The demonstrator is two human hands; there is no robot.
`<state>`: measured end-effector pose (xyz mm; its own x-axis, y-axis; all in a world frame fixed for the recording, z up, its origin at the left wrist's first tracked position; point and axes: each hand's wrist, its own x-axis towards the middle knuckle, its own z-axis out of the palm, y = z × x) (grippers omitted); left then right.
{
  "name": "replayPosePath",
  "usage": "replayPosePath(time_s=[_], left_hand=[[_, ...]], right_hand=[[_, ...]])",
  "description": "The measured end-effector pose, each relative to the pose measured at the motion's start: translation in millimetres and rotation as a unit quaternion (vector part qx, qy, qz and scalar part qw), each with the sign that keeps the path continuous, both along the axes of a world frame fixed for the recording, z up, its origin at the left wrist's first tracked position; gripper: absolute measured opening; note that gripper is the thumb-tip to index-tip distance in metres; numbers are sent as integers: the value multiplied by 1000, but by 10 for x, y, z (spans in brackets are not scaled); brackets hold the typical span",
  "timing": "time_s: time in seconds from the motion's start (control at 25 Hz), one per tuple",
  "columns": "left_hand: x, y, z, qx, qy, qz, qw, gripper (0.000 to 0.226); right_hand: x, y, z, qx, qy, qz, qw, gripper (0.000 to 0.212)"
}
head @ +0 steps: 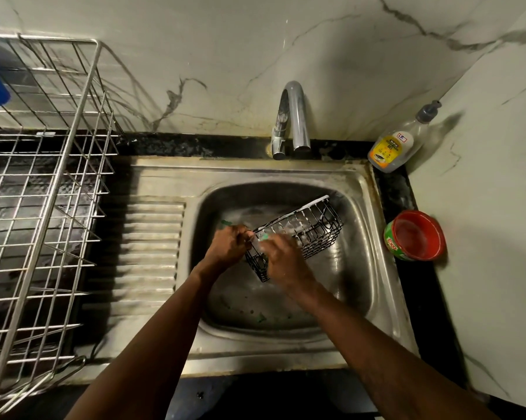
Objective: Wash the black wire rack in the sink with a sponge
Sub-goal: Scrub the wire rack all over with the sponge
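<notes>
The steel sink [373, 237] holds everything of the task. Left of the sink stands a large silver dish rack [43, 192]. Inside the sink basin, the black wire rack [313, 231] lies tilted, soapy along its top edge. The left hand [229, 247] is closed around the rack's near-left end. The right hand [281, 259] presses a green sponge [264, 237], mostly hidden, against that end.
</notes>
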<state>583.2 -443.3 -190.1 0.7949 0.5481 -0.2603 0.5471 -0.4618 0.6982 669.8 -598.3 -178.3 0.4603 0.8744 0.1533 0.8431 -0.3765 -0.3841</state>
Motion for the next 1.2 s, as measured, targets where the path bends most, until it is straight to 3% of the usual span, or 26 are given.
replayPosePath(time_s=[0.08,0.2,0.4,0.48,0.68,0.84,1.0,1.08,1.2], left_hand=[[-11,10,2,4,-4,-2,1000,27],[-24,14,-7,4,3,-7,1000,18],[-9,17,23,-15,18,0,1000,24],[-7,27,32,-12,23,3,1000,32],[-22,39,29,2,19,-1,1000,23],[-44,47,71,-11,22,10,1000,39],[-41,21,95,-24,21,17,999,39],[-45,28,93,-20,23,20,999,41],[-62,58,95,-14,25,25,999,39]], right_hand=[[36,6,-27,0,-2,48,999,43],[490,-110,-30,-9,13,-70,997,45],[986,-243,98,21,5,-221,975,32],[752,-187,23,19,-3,-196,980,33],[-78,-130,-81,8,-32,48,998,43],[323,-352,-65,35,-18,-50,998,34],[596,-501,-55,20,-19,-141,990,34],[468,-430,-68,39,-19,-126,991,33],[130,-255,-67,58,-20,-2,998,39]])
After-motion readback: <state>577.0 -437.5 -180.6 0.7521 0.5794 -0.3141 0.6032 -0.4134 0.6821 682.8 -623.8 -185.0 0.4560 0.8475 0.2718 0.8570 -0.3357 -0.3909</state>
